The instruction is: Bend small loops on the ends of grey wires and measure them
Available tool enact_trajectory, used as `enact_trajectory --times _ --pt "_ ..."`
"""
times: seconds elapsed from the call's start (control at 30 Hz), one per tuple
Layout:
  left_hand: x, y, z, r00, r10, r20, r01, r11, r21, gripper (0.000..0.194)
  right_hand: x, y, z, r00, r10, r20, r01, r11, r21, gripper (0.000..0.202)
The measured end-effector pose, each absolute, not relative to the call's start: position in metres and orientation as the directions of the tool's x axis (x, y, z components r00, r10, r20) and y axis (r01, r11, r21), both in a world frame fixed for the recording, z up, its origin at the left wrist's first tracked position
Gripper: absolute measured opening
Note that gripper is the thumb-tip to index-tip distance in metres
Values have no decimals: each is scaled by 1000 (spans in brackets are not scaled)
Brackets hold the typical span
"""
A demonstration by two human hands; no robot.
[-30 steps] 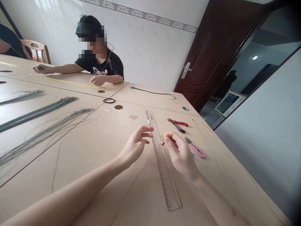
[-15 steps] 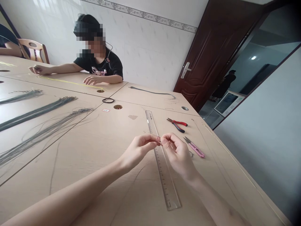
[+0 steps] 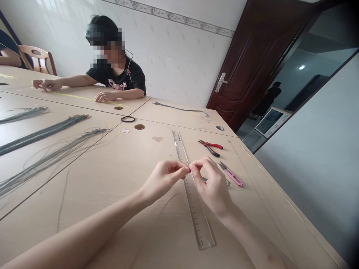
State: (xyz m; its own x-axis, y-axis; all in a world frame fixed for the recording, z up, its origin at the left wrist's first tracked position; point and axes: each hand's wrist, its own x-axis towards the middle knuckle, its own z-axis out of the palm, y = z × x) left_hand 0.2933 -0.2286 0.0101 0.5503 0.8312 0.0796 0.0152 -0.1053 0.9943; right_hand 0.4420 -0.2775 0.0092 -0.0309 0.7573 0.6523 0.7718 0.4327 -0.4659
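Note:
Over the clear ruler [image 3: 193, 209], my left hand [image 3: 165, 177] and my right hand [image 3: 211, 185] meet fingertip to fingertip. Both are closed in a pinch on a thin dark cord [image 3: 187, 163], which forms a tiny loop above the left fingertips. Most of the cord is too fine to follow or is hidden by the fingers. To the right of my right hand lie pink thread snips [image 3: 235, 178], with red and black pliers [image 3: 212, 147] just beyond them.
Bundles of grey cords [image 3: 47, 134] lie on the left of the table [image 3: 112, 201]. A black ring [image 3: 128, 118] rests near a round table hole [image 3: 139, 127]. Across the table a person [image 3: 117, 78] handles a yellow strand [image 3: 75, 96]. Long thin strands run along the right edge.
My right fingers have shifted and closed nearer together, and the small loop now shows above my left fingertips. The co-worker's hands have moved slightly along the yellow strand.

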Motion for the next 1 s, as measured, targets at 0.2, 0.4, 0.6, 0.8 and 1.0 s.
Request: enact_trajectory --times 0.2,0.4,0.6,0.8,1.0 --pt "293 -229 10 536 837 113 -39 -110 993 21 443 -278 8 -96 742 664 816 441 -375 12" --pt "293 -229 10 535 839 101 -20 -106 994 21 444 -277 10 -158 731 664 837 456 -303 12" --pt "294 -229 11 545 828 131 -15 -146 989 21 446 -277 9 -194 718 669 850 463 -250 11" --pt "293 -229 10 543 830 128 -2 -151 989 20 447 -277 9 -228 704 673 856 474 -207 13" --pt "294 -230 12 546 835 72 55 -122 991 24 448 -278 10 -221 706 673 861 466 -205 15"
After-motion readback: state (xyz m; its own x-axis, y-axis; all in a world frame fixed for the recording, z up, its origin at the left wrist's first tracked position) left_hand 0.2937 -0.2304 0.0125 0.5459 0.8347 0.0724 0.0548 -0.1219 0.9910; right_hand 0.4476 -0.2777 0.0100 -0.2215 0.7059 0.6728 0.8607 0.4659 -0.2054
